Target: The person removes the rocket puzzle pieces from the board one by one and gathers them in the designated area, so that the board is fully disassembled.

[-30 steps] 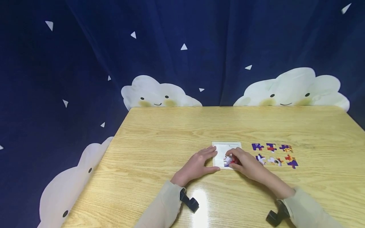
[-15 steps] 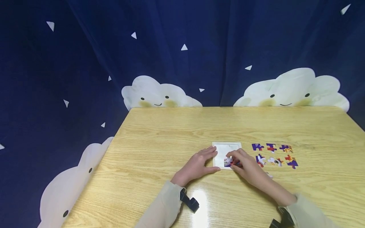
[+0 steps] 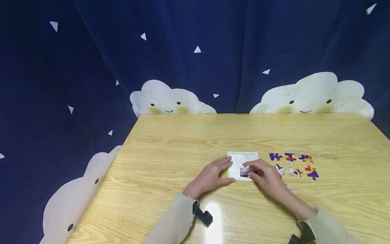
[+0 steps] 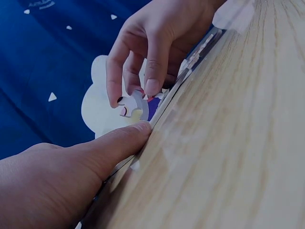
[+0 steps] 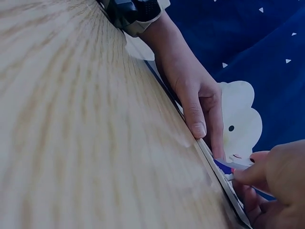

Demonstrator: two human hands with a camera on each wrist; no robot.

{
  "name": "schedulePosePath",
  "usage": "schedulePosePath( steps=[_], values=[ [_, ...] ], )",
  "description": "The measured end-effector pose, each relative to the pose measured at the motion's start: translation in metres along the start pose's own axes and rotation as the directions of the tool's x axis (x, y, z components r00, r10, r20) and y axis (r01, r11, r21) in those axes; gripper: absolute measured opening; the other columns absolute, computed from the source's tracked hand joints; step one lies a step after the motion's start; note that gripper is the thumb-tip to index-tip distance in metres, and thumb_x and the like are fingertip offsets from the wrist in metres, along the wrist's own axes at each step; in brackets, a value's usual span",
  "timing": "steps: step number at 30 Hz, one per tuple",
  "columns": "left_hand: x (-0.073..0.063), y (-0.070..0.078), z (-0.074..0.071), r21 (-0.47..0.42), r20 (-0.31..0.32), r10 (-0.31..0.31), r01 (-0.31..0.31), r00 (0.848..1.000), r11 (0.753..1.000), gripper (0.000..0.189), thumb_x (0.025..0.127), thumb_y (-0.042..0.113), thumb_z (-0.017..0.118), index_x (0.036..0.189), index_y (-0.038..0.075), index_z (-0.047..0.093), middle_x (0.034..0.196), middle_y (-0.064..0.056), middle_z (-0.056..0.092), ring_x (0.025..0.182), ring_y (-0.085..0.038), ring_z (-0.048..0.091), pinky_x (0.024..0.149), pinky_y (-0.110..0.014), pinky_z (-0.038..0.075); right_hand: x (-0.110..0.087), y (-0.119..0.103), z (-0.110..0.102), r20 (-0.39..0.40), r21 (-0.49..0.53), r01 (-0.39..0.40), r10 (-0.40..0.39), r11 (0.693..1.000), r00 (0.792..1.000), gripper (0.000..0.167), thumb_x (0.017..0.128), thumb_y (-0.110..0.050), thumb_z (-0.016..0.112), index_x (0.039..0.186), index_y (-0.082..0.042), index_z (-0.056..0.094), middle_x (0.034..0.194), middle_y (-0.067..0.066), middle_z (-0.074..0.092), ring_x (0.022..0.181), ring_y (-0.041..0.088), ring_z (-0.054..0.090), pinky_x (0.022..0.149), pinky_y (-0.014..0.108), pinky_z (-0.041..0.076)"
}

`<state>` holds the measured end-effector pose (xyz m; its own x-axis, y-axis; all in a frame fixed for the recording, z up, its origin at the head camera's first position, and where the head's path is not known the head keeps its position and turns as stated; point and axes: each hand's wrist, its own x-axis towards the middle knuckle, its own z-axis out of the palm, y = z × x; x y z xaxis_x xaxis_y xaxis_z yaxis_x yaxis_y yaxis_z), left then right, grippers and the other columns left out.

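A white puzzle frame (image 3: 242,153) lies on the table, its bare backing visible inside the rim. My left hand (image 3: 211,175) rests along the frame's left edge, fingers extended on the rim and thumb at the front corner. In the frame's lower right part my right hand (image 3: 267,177) pinches a white, purple and red jigsaw piece (image 3: 244,171) between thumb and fingers. The left wrist view shows this jigsaw piece (image 4: 141,106) tilted up beneath the fingertips. Whether a second piece lies under it is hidden by the hand.
Several loose jigsaw pieces (image 3: 290,157) lie in rows right of the frame. One more piece (image 3: 288,187) is partly covered by the right wrist. The wooden table (image 3: 170,145) ends at a dark blue curtain (image 3: 182,67) printed with clouds.
My right hand has shifted slightly right and toward the front with its fingers at the jigsaw piece, uncovering a loose piece near the wrist. My left hand has stayed still.
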<state>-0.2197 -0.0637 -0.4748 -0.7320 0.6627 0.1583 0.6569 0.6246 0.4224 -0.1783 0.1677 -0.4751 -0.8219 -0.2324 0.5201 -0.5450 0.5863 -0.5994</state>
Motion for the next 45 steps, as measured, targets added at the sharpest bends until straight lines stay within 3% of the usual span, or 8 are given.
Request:
schedulePosePath(
  steps=[3,10,14,18,28,39,45],
  values=[
    [0.0,0.0,0.001,-0.007,0.003,-0.006,0.006,1.0,1.0,0.067,0.091,0.05,0.063,0.143,0.011,0.05,0.156,-0.003,0.039,0.146,-0.018,0.037,0.121,-0.035,0.032,0.0,0.001,-0.002,-0.006,0.015,0.003,-0.002,1.0,1.0,0.042,0.072,0.014,0.075,0.108,-0.006,0.071,0.085,0.002,0.067,0.073,-0.002,0.057,0.059,0.016,0.053],
    [0.0,0.0,0.001,-0.002,0.004,-0.008,0.008,1.0,1.0,0.066,0.091,0.05,0.063,0.143,0.011,0.05,0.157,-0.003,0.039,0.146,-0.019,0.037,0.121,-0.037,0.032,-0.002,0.003,-0.009,0.06,0.047,-0.065,0.062,0.997,0.996,0.036,0.079,0.007,0.073,0.112,-0.008,0.072,0.09,0.001,0.068,0.076,0.001,0.061,0.065,0.016,0.055],
    [0.0,0.0,0.001,0.002,0.002,-0.008,0.008,1.0,1.0,0.066,0.091,0.05,0.064,0.143,0.011,0.05,0.156,-0.003,0.04,0.146,-0.019,0.037,0.121,-0.037,0.033,-0.005,0.001,-0.013,0.033,0.048,-0.049,0.048,0.998,0.998,0.039,0.077,0.009,0.074,0.111,-0.008,0.072,0.09,0.0,0.069,0.077,-0.005,0.057,0.064,0.014,0.053],
    [0.0,0.001,0.0,-0.002,0.003,-0.009,0.009,1.0,1.0,0.067,0.091,0.049,0.064,0.143,0.011,0.05,0.156,-0.003,0.04,0.146,-0.019,0.037,0.121,-0.036,0.032,-0.011,0.003,-0.018,0.01,0.046,-0.034,0.033,0.998,0.999,0.038,0.076,0.009,0.075,0.111,-0.007,0.073,0.092,0.002,0.069,0.077,-0.002,0.059,0.065,0.011,0.053],
    [0.0,0.001,0.0,-0.02,0.001,-0.008,0.008,1.0,1.0,0.066,0.09,0.048,0.065,0.143,0.01,0.05,0.156,-0.003,0.04,0.146,-0.019,0.037,0.122,-0.036,0.031,-0.024,0.005,-0.034,-0.026,0.044,-0.073,0.074,0.996,0.997,0.04,0.075,0.009,0.075,0.112,-0.007,0.072,0.093,0.003,0.069,0.077,-0.006,0.057,0.063,0.009,0.051],
    [-0.001,0.001,-0.001,-0.01,0.003,-0.001,0.001,1.0,1.0,0.067,0.091,0.048,0.065,0.143,0.009,0.05,0.156,-0.004,0.04,0.146,-0.019,0.037,0.122,-0.036,0.031,-0.042,0.011,-0.053,-0.029,0.017,-0.167,0.167,0.986,0.986,0.039,0.077,0.008,0.074,0.113,-0.006,0.072,0.091,-0.009,0.065,0.077,-0.007,0.056,0.065,0.007,0.05],
    [-0.001,0.002,-0.002,-0.012,0.004,-0.001,0.001,1.0,1.0,0.067,0.091,0.048,0.065,0.143,0.009,0.05,0.156,-0.004,0.04,0.146,-0.019,0.037,0.122,-0.035,0.031,-0.052,0.015,-0.065,-0.026,0.029,-0.163,0.163,0.986,0.986,0.039,0.079,0.008,0.073,0.115,-0.007,0.071,0.099,-0.016,0.065,0.086,-0.011,0.058,0.073,0.003,0.05]
  ],
)
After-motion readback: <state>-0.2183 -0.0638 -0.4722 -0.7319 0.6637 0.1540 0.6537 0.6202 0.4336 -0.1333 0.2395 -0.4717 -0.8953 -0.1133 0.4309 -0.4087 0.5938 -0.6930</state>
